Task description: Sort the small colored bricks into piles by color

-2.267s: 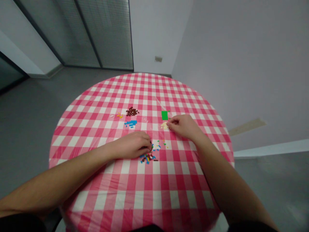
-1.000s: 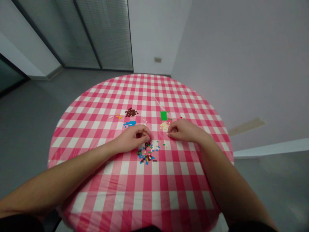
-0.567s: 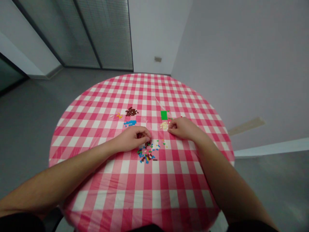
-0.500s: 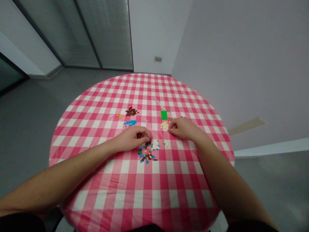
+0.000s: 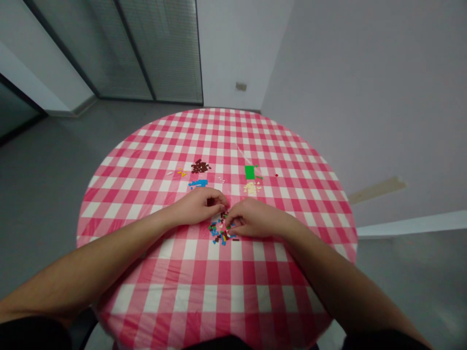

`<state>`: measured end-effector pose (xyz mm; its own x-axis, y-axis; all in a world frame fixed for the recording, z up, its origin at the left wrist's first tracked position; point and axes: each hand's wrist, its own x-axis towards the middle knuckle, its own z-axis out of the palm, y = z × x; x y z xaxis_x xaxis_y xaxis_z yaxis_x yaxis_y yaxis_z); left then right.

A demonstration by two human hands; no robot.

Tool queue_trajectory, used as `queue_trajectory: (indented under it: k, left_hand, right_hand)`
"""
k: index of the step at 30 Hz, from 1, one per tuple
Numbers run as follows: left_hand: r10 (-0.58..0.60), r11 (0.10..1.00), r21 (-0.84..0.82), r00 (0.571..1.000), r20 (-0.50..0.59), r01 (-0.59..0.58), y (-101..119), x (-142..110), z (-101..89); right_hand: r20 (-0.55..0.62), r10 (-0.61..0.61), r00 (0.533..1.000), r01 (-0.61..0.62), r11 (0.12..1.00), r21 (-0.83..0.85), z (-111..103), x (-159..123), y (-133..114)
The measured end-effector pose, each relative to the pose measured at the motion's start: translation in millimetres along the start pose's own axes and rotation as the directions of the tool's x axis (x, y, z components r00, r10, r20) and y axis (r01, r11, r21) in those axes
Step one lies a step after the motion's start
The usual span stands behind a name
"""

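A mixed pile of small building bricks in blue, brown, green and other colours lies on the checked tablecloth. At its far left edge rests my left hand, fingers curled and thumb close to the fingertips; whatever they hold is hidden. My right hand reaches over the pile's right side, thumb and forefinger slightly apart among the pieces, covering some of them. Beyond the hands are sorted groups: blue bricks, brown bricks, cream pieces and a green plate with small green pieces beside it.
Yellow pieces lie at the left, near a whitish piece. A tiny red piece sits to the right. The round table has a red and white checked tablecloth. Walls and a glass partition stand behind it.
My right hand has moved left and nearer, from beside the cream pieces to the mixed pile. The cream pieces and the red piece show more fully. My left hand stays almost in place.
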<state>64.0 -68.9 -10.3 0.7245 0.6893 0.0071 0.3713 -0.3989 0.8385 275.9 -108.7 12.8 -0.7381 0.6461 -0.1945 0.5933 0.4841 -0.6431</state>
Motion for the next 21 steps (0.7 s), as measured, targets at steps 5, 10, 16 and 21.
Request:
queue_trajectory:
  k: [5, 10, 16, 21]
  left_hand:
    - [0.002, 1.0, 0.023, 1.0, 0.018, -0.003, 0.2, -0.4, 0.3]
    - [-0.01, 0.996, 0.094, 0.999, 0.049, 0.006, 0.0, -1.5, -2.3]
    - [0.094, 0.948, 0.292, 0.988, 0.124, -0.127, 0.8, -2.2, -6.9]
    - [0.161, 0.93, 0.299, 0.967, 0.195, -0.215, -0.4, -2.7, -6.7]
  right_hand:
    - [-0.004, 0.014, 1.0, -0.014, 1.0, -0.015, -0.1, -0.1, 1.4]
    - [-0.09, 0.029, 0.995, -0.033, 0.999, -0.042, -2.9, -3.1, 7.2]
    - [-0.224, 0.118, 0.967, -0.136, 0.989, -0.066, -15.1, -9.2, 22.4]
    - [-0.221, 0.094, 0.971, -0.115, 0.989, -0.087, -13.9, -7.3, 26.2]
